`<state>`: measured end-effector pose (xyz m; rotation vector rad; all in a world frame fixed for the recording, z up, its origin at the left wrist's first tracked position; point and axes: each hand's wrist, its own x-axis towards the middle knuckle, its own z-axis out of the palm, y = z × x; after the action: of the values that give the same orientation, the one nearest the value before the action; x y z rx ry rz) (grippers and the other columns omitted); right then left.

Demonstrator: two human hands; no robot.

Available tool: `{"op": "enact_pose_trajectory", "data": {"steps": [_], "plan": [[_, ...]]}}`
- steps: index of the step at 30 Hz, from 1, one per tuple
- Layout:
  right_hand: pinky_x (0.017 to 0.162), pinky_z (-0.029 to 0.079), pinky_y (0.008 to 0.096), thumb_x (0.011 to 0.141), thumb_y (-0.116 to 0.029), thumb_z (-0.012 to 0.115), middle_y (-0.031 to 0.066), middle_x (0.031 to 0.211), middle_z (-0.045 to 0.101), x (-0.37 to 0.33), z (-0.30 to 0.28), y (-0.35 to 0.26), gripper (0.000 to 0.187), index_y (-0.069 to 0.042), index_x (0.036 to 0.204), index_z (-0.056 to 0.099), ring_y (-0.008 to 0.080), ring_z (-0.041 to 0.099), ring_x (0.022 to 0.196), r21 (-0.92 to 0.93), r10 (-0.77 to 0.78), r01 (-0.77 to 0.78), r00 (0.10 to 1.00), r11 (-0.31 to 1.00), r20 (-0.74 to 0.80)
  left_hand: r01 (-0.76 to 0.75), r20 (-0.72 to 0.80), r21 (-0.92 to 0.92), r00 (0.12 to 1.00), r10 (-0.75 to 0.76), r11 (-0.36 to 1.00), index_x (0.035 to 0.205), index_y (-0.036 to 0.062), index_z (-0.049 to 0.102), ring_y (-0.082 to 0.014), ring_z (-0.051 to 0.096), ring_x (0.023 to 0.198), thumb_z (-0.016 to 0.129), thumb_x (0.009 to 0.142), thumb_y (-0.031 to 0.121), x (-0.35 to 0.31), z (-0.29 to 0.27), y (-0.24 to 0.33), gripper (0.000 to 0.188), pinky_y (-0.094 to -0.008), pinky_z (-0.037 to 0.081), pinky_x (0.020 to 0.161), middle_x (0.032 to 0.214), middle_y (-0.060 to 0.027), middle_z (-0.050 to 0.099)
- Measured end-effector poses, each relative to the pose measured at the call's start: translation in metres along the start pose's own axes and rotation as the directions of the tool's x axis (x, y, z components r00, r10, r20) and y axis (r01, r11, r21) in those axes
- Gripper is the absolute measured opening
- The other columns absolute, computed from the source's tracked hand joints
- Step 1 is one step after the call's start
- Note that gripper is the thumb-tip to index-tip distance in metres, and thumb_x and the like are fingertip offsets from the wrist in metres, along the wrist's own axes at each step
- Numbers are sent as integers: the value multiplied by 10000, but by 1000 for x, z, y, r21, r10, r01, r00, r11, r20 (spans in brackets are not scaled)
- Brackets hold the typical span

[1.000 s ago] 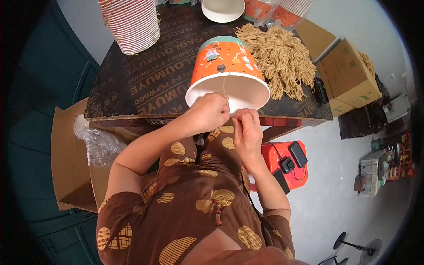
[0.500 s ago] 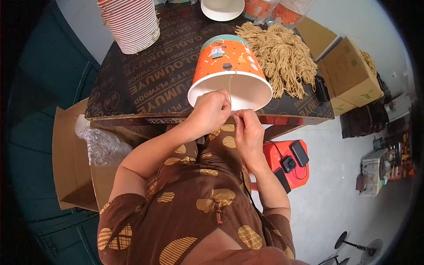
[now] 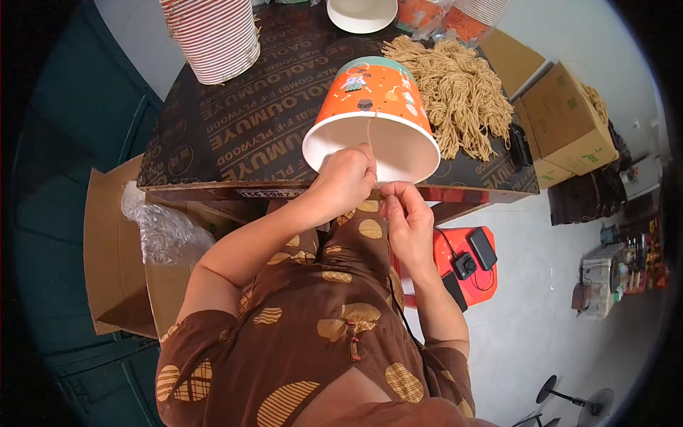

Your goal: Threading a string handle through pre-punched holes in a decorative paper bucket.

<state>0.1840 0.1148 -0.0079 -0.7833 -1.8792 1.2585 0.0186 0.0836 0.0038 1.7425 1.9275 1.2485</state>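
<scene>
A large orange paper bucket (image 3: 370,96) with a white inside lies on its side at the table's front edge, its mouth toward me. From its upper rim a tan cord (image 3: 371,132) hangs down across the opening. My left hand (image 3: 347,178) is closed on the cord in front of the mouth. Just right of it and slightly lower, my right hand (image 3: 409,217) pinches the lower part of the cord, fingertips close to the left ones. A heap of tan cords (image 3: 459,96) lies right of the bucket.
The dark printed plywood table (image 3: 235,135) carries a stack of paper buckets (image 3: 212,39) at back left and a white bowl-like container (image 3: 363,14) behind. A red stool (image 3: 487,281) with small black devices stands right. Cardboard boxes (image 3: 565,121) are at right, another (image 3: 114,277) at left.
My right hand has shifted slightly right and down, and my left hand a little right. The bucket stays on its side, almost unmoved.
</scene>
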Motion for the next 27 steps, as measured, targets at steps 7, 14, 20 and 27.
{"op": "enact_pose_trajectory", "data": {"steps": [7, 14, 20, 27], "plan": [[652, 474, 268, 945, -3, 521, 71, 786, 613, -20, -10, 2, 142, 17, 1049, 617, 121, 573, 710, 9, 11, -11, 999, 1000, -41, 134, 60, -92, 990, -129, 987, 808, -15, 590, -253, 645, 635, 558, 845, 5, -2, -2, 3, 53, -362, 501, 586, 686, -140, 623], [674, 478, 300, 861, 13, 631, 119, 879, 577, -24, -13, 0, 219, 26, 1079, 616, 195, 579, 735, -233, -85, 63, 993, 970, -85, 84, -24, -5, 996, -84, 996, 820, -11, 594, -307, 661, 716, 566, 871, 26, -4, 5, -3, 70, -387, 516, 654, 745, -163, 653], [637, 504, 416, 801, 2, 657, 190, 884, 549, -18, -3, -3, 254, 40, 1047, 606, 349, 599, 723, -517, -159, 122, 987, 847, -28, 14, -88, -71, 996, -20, 997, 799, -30, 582, -442, 637, 754, 601, 835, 13, -5, 5, 1, 60, -490, 498, 654, 746, -262, 630], [635, 515, 500, 809, -120, 642, 251, 876, 568, -18, -2, -7, 279, 66, 1015, 610, 440, 619, 730, -524, -98, 167, 983, 835, 157, 16, -75, -39, 997, -19, 999, 813, -4, 589, -350, 659, 732, 599, 859, 38, -7, 7, -5, 63, -405, 508, 643, 749, -187, 635]]}}
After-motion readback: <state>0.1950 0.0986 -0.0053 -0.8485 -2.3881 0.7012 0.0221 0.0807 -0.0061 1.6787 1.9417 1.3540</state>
